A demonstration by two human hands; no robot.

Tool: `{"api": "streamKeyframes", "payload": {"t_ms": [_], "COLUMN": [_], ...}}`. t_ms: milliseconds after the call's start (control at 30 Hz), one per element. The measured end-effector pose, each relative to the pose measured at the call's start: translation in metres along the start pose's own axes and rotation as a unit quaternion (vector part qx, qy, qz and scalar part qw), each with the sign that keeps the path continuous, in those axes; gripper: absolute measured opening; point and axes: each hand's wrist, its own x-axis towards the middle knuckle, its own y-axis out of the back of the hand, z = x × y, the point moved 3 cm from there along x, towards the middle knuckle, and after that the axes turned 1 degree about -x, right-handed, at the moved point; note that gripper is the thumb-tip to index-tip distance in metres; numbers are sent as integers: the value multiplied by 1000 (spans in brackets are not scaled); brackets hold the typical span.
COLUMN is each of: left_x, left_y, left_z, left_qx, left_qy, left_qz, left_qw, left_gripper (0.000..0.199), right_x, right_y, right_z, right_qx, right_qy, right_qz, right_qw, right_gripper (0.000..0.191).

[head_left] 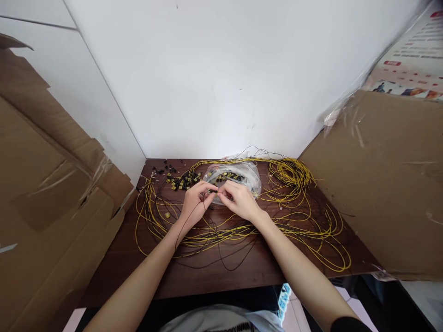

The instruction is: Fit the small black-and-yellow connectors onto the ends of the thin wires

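My left hand (197, 203) is closed in a pinch on a thin black wire (188, 216), which loops down over my wrist. Fingertip to fingertip with it, my right hand (239, 199) is also pinched shut. A small dark piece (213, 191) shows between the two hands, too small and covered to name; whether the right fingers grip it or the wire's end is hidden. Just behind the hands lies a clear plastic bag (254, 177) with small black and yellow parts in it. More black and yellow fittings (185, 180) are heaped beside it on the left.
Long yellow and black wires (228, 236) stretch across the brown table (207, 279) beneath my forearms. A coiled yellow bundle (294, 173) lies at the back right. Cardboard (380, 184) (51, 184) stands on both sides, and a white wall (221, 83) rises behind.
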Motion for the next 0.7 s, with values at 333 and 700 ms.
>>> {"api": "streamKeyframes", "payload": {"t_ms": [333,700], "left_x": [0,0], "left_y": [-2,-2], "left_z": [-1,1], "left_qx": [7,-4], "left_qy": [-1,-3], "left_qz": [-13,-7], "left_qw": [1000,1000], "left_gripper": [14,13], "right_x": [1,0], "right_y": [2,2], "right_z": [0,1], "right_qx": [0,-5], "right_qy": [5,9], "right_qz": [-5,-2], "right_qw": [1000,1000], "right_gripper": [11,11]}}
